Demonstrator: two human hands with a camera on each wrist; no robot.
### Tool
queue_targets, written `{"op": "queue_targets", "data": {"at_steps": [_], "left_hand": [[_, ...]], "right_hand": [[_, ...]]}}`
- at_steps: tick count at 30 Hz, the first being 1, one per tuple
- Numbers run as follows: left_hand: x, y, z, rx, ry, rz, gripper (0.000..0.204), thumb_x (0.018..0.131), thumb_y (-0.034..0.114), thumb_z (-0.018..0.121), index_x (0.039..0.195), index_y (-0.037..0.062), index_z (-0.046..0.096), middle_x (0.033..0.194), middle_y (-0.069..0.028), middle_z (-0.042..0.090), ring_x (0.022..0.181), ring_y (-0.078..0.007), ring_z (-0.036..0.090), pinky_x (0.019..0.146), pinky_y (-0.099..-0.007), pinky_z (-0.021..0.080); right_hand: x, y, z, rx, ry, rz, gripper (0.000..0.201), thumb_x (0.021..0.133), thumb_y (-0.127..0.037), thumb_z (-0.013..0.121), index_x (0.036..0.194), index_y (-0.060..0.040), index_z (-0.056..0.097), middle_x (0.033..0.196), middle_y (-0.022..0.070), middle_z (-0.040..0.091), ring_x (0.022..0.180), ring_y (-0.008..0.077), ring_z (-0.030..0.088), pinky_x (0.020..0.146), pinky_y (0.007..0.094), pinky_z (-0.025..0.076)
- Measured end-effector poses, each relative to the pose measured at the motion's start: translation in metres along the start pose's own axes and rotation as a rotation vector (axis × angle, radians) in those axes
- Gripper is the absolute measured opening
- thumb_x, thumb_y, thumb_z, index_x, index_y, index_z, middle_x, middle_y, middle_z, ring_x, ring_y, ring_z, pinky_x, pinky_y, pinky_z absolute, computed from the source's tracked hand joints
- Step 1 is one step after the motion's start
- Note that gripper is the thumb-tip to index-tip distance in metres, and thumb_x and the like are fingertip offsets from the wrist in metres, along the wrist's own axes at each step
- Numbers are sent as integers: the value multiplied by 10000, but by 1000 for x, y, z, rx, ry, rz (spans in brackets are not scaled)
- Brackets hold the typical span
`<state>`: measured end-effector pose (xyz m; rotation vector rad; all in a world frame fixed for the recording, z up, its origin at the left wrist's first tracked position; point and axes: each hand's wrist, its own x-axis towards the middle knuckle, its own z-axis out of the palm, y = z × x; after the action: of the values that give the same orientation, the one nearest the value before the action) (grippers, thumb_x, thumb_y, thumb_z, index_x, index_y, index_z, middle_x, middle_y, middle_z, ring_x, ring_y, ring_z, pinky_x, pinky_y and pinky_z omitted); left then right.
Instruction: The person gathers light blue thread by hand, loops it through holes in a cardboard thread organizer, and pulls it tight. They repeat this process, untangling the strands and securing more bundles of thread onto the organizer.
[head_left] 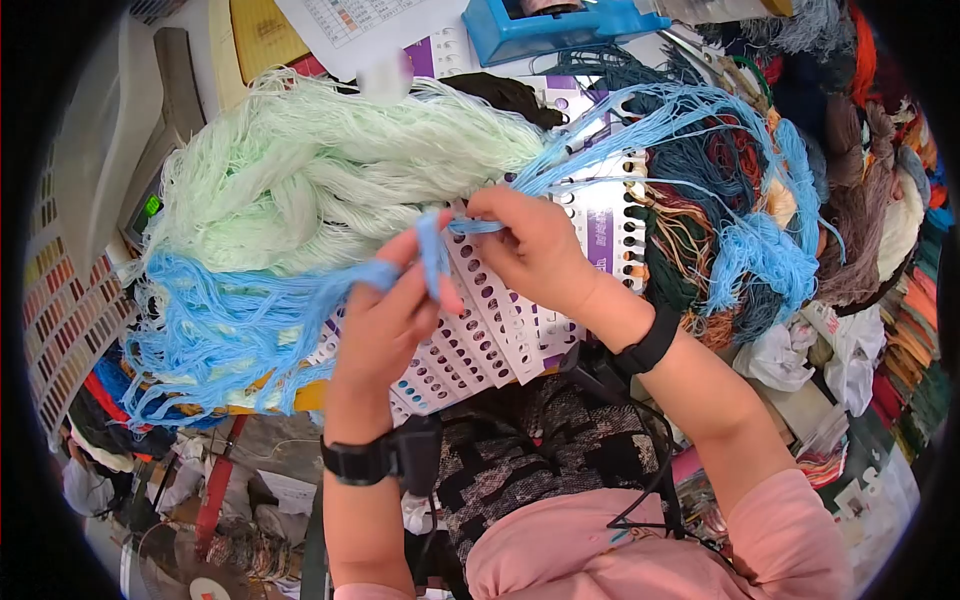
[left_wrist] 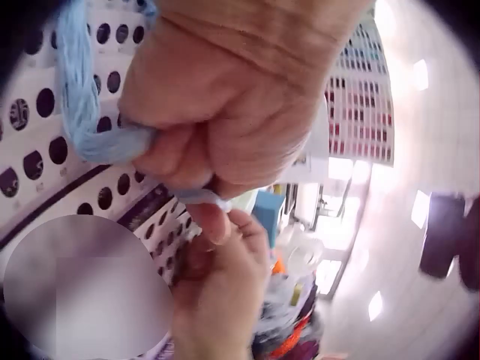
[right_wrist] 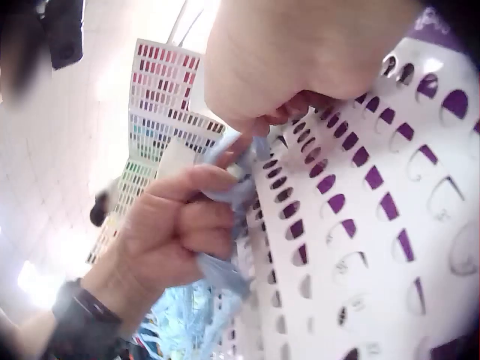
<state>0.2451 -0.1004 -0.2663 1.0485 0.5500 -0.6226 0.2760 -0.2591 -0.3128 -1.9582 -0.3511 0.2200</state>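
Light blue thread is looped around the fingers of my left hand, which grips it in the middle of the head view. Just to the right, my right hand pinches a short blue length between thumb and fingers. Both hands almost meet over white cards with rows of punched holes. In the right wrist view the blue strands wrap the curled left hand. From the left hand, a loose blue skein spreads to the left. More blue strands fan out beyond the right hand.
A large pale green skein lies behind the hands. At the back stands a blue tape dispenser. Dark and multicoloured thread bundles crowd the right side. Color sample charts stand at the left.
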Motion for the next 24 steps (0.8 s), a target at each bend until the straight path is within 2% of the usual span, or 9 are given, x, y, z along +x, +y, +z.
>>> {"op": "queue_targets", "data": {"at_steps": [2,4,5,8,12,16,18,22,24], "left_hand": [[18,-9,4,340,54,26,225,812,98,430,1010,20,501,664,-28,547,389,-37,309,384,-166,248],[28,-17,5,590,80,89,226,809,90,417,1011,27,495,626,-26,535,381,-48,316,386,-165,255],[30,-18,5,416,220,67,182,806,120,457,955,31,516,581,-31,520,374,-51,325,373,-165,241],[14,-9,-18,-349,-73,-121,143,793,160,509,848,31,540,583,-33,530,371,-40,325,361,-162,220],[11,0,0,51,-63,-153,183,777,202,544,820,24,539,525,16,487,375,-22,291,354,-166,186],[-1,17,-17,180,261,-71,192,787,245,538,766,55,527,501,55,419,395,-9,300,351,-167,196],[-24,24,-49,-131,443,-161,180,801,261,523,725,105,478,541,35,431,374,-26,246,346,-161,178],[-88,60,-153,-552,69,66,227,846,234,451,658,109,417,527,55,382,374,-39,195,353,-177,178],[-111,75,-174,-697,185,150,200,848,220,444,718,70,470,530,52,392,383,-39,192,363,-173,186]], "right_hand": [[2,-9,-8,204,-59,257,273,652,15,492,918,-46,499,767,79,565,572,193,528,521,293,417],[4,-2,-7,477,-13,279,246,657,2,493,896,-38,538,782,73,578,578,141,531,522,265,415],[5,2,-7,613,15,290,236,660,-4,494,885,-34,558,790,71,584,581,116,532,522,251,414],[7,6,-10,542,-146,152,194,658,-9,506,821,-42,606,813,63,589,570,100,516,531,245,411],[7,2,6,223,-118,-30,122,690,-41,544,797,-37,601,840,69,576,719,119,528,617,260,418],[10,-4,-4,597,-137,357,113,706,-52,556,814,-20,564,767,89,555,707,156,532,628,272,425],[10,0,-11,552,-278,298,131,685,-10,531,814,-22,550,781,66,552,727,127,507,631,244,416],[12,1,-9,144,-267,104,141,651,-36,521,785,-55,560,743,52,544,706,168,490,688,277,377],[12,-1,-5,19,-274,43,151,642,-36,518,780,-75,566,726,40,535,706,179,471,733,290,344]]}}
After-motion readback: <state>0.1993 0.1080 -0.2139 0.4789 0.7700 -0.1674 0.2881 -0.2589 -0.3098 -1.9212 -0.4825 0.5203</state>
